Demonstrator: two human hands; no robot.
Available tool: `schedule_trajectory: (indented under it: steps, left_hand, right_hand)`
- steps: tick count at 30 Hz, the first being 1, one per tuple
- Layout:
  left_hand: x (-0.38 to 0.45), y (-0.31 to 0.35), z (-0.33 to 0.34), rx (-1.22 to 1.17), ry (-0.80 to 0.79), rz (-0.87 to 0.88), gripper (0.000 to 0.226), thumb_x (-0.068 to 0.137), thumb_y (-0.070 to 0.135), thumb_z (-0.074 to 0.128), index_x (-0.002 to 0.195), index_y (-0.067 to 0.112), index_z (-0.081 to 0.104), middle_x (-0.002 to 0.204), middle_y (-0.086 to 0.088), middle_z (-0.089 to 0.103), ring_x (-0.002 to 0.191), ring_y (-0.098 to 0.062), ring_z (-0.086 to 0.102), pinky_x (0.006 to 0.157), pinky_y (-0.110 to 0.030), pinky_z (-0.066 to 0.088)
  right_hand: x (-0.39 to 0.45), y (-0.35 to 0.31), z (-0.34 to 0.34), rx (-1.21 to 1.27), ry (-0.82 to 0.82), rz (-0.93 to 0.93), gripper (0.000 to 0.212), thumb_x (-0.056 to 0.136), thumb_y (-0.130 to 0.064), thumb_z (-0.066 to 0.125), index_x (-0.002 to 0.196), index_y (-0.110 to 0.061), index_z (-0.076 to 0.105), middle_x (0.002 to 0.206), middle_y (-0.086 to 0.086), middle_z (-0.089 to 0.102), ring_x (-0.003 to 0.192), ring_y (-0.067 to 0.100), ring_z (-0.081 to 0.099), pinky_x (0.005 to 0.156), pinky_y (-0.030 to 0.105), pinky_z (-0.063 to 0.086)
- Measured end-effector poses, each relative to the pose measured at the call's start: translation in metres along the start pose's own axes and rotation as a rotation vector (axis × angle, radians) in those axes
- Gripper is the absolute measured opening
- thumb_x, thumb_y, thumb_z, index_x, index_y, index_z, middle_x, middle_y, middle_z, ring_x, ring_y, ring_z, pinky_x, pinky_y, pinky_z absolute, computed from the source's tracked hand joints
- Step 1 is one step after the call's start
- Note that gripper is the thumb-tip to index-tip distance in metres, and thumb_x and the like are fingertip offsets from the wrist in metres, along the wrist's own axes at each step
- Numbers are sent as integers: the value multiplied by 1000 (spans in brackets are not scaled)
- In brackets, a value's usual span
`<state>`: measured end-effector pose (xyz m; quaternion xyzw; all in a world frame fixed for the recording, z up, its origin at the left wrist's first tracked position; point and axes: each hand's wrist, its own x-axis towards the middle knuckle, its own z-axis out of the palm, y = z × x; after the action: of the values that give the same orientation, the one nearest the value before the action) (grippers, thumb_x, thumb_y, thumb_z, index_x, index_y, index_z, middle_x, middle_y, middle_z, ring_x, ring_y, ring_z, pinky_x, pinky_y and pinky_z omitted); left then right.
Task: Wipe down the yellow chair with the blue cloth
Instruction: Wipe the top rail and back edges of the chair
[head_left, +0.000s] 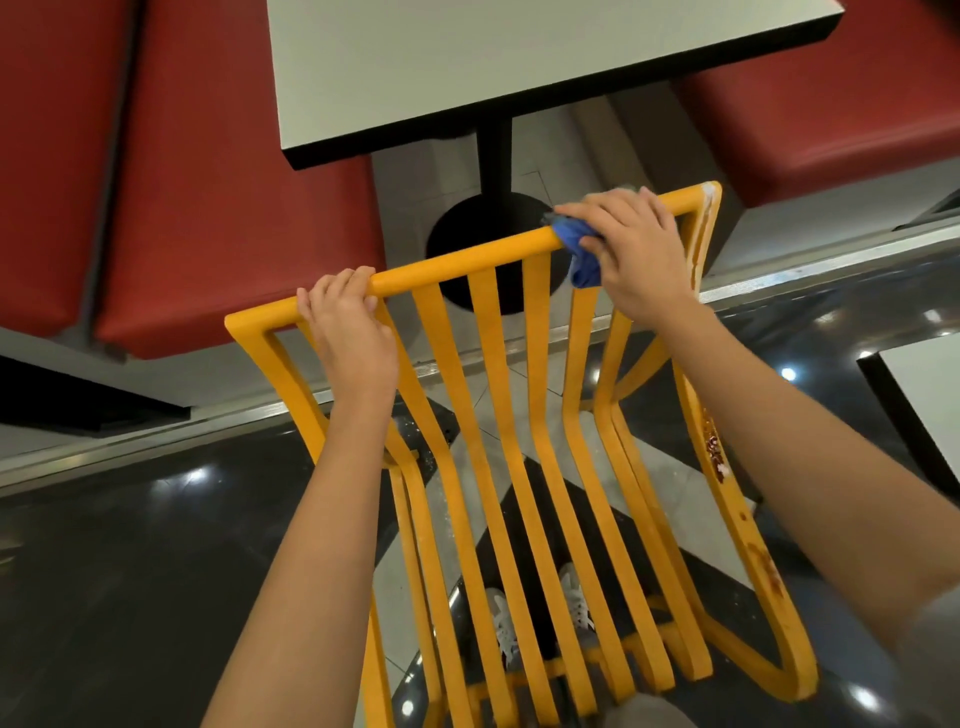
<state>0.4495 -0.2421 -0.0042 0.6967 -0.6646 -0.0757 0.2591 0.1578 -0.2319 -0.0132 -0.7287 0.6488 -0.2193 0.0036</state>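
Observation:
The yellow chair (488, 395) with several vertical slats stands in front of me, its top bar running from lower left to upper right. My left hand (350, 332) grips the left part of that bar, fingers curled over it. My right hand (631, 249) holds the blue cloth (576, 244) against the right part of the bar, fingers wrapped over the cloth. Only a bunched corner of the cloth shows below the hand. Reddish-brown stains mark the chair's right side rail (722, 457).
A white table (467, 67) on a black pedestal base (483, 228) stands just beyond the chair. Red padded benches (208, 171) flank it left and right. Another table corner (924, 395) is at the right edge. Glossy dark floor and my white shoes (576, 603) lie below.

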Motion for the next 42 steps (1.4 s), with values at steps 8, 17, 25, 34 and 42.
schedule_trajectory:
  steps: [8,17,25,34,42]
  left_hand:
    - [-8,95,40,80,-180,254,42,103,26,42,144,16,43,142,-2,51,137,-20,39,120,-49,6]
    - [-4,101,53,-178,-43,117,23,97,22,56,116,22,69,113,3,68,117,-20,52,119,-50,1]
    - [-6,106,56,-112,-36,106,26,98,23,53,119,21,68,115,3,68,116,-21,51,119,-53,1]
    - [-6,100,60,-194,12,129,23,95,22,58,115,20,70,110,2,70,112,-23,54,118,-55,0]
    - [-5,101,63,-155,13,122,26,96,22,56,119,19,68,113,2,69,114,-22,53,118,-54,-2]
  right_hand:
    - [3,-22,17,-1,89,98,35,100,-28,41,133,-29,54,132,-7,57,134,19,40,119,49,13]
    - [3,24,-2,261,68,28,35,94,-14,51,125,-23,62,121,-4,62,122,14,49,118,42,19]
    - [5,-9,12,262,149,82,35,92,-14,43,118,-17,66,116,1,65,119,21,52,114,36,18]
    - [0,40,-5,235,202,196,35,93,-12,41,118,-15,66,115,4,65,119,21,53,116,43,24]
    - [6,-40,23,152,145,34,41,93,-20,37,124,-20,64,122,-1,66,122,21,52,116,40,17]
